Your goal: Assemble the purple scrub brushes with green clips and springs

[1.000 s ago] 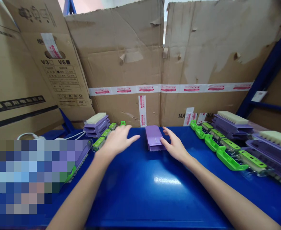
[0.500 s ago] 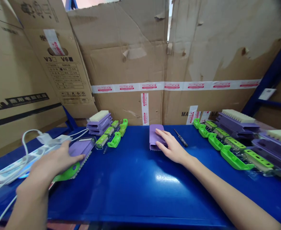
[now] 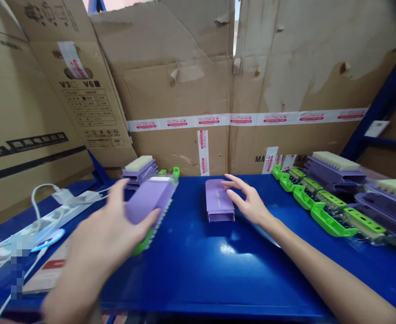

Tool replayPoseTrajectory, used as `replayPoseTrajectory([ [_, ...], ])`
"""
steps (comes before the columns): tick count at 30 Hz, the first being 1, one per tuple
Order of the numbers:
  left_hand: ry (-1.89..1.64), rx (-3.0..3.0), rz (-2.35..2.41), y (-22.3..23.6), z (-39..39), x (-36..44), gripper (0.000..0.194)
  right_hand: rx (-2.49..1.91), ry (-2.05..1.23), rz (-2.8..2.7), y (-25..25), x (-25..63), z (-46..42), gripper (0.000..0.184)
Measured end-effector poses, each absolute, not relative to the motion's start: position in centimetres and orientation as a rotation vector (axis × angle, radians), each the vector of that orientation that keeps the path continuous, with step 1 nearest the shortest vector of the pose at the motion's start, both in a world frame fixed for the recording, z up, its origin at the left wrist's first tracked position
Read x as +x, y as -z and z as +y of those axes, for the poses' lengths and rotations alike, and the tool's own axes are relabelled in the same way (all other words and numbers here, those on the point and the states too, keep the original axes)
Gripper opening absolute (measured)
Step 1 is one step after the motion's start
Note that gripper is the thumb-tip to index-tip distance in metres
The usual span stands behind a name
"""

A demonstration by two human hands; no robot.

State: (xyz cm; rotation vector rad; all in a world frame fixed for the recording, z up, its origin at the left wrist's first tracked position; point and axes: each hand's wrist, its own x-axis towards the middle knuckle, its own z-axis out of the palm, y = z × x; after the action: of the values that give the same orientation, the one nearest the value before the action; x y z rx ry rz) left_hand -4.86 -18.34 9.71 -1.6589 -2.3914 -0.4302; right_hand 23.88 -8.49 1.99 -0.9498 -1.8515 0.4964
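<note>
My left hand [image 3: 105, 229], slightly blurred, is wrapped round a purple brush [image 3: 152, 200] with a green end and pale bristles along its right side. The brush is lifted and tilted over the left of the blue table. A hollow purple casing [image 3: 217, 198] lies mid-table, its open end toward me. My right hand [image 3: 250, 202] has its fingers spread at the casing's right edge; whether the fingertips touch it I cannot tell. Under my right hand and forearm, the screwdriver is mostly hidden.
Purple casings with bristle blocks [image 3: 336, 162] are stacked at right, beside a row of green curved parts [image 3: 326, 220] and springs. Another bristle-topped stack [image 3: 138, 166] stands back left. A power strip [image 3: 86, 198] with white cables lies at far left. Cardboard [image 3: 184, 85] walls the back.
My left hand has picked up the purple brush and carried it right. The casing has turned and shifted a little toward me. My right hand's fingers have loosened off its top.
</note>
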Motion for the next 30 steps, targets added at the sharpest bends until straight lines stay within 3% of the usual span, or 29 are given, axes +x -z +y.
replayPoseTrajectory([
  [8,0.162,-2.037,-2.137,-7.9,-8.5,4.2,0.072,-1.093,-0.290,-1.892,-0.5,24.7,-7.0,0.052],
  [15,0.167,-2.193,-2.113,-7.3,-4.0,5.6,0.057,-1.249,-0.700,-1.663,-0.4,24.9,-6.3,0.053],
  [18,0.208,-2.173,-2.050,-8.0,-4.3,6.5,0.054,-1.212,-0.779,-1.630,-0.6,25.0,-6.4,0.053],
  [21,0.290,-2.133,-1.941,-8.5,-6.4,7.6,0.064,-1.238,-0.725,-1.611,-0.6,25.1,-6.3,0.049],
  [26,0.070,-2.396,-1.780,-8.1,-10.8,9.5,0.081,-1.249,-0.684,-1.555,-0.1,25.7,-5.7,0.048],
  [30,0.078,-2.423,-1.739,-7.3,-11.9,9.8,0.058,-1.269,-0.630,-1.559,0.1,26.1,-5.3,0.048],
])
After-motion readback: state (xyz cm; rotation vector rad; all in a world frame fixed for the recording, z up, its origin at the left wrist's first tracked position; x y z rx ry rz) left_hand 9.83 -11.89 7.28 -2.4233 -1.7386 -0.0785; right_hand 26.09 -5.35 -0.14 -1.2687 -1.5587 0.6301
